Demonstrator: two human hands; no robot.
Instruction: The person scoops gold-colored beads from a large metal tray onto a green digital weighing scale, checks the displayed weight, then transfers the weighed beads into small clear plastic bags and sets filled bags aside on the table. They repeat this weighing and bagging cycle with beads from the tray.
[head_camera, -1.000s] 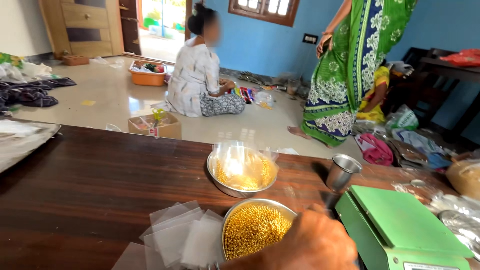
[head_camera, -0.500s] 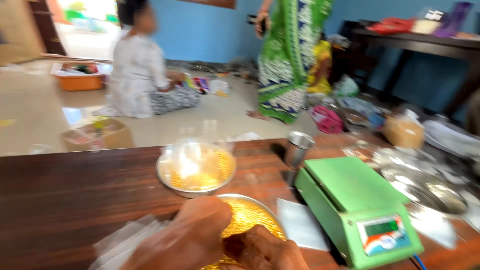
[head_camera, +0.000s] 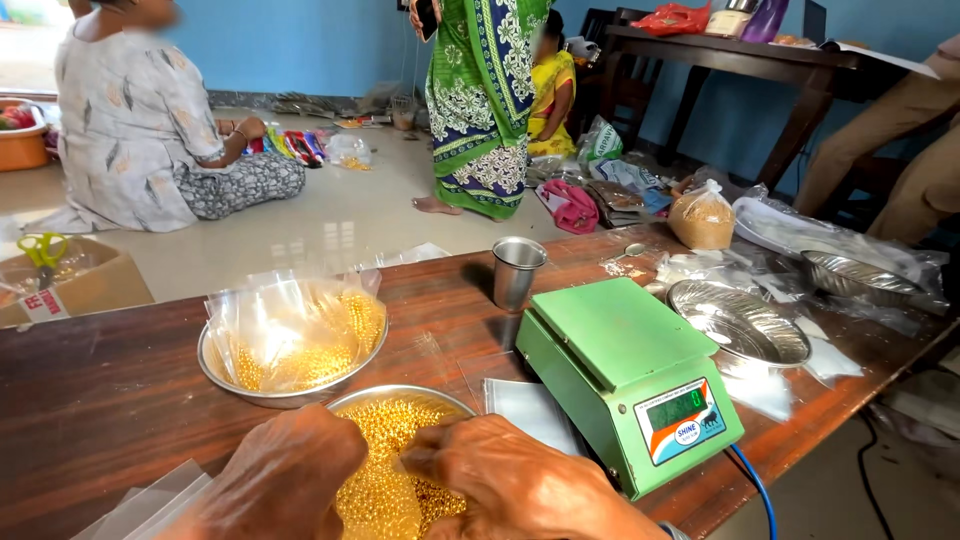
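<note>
Over round steel bowl (head_camera: 352, 400), hands (head_camera: 400, 480) pinch glossy gold beads (head_camera: 385, 490).

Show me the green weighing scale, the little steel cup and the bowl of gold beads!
green weighing scale (head_camera: 608, 335), head view, on its flat top plate.
small steel cup (head_camera: 518, 275), head view, on its side wall.
round steel bowl of gold beads (head_camera: 400, 394), head view, on its far rim.

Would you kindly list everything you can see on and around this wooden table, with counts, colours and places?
Round steel bowl of small golden beads: one, silver, near edge, under both hands.
Steel bowl of clear packets holding golden beads: one, left-centre.
Green digital weighing scale: one, right of the bowls.
Steel tumbler: one, behind the scale.
Empty steel plates: two, right.
Brown wooden table: one.
People on the floor beyond: several.
Left hand: on the beads.
Right hand: fingertips in the beads.
</note>
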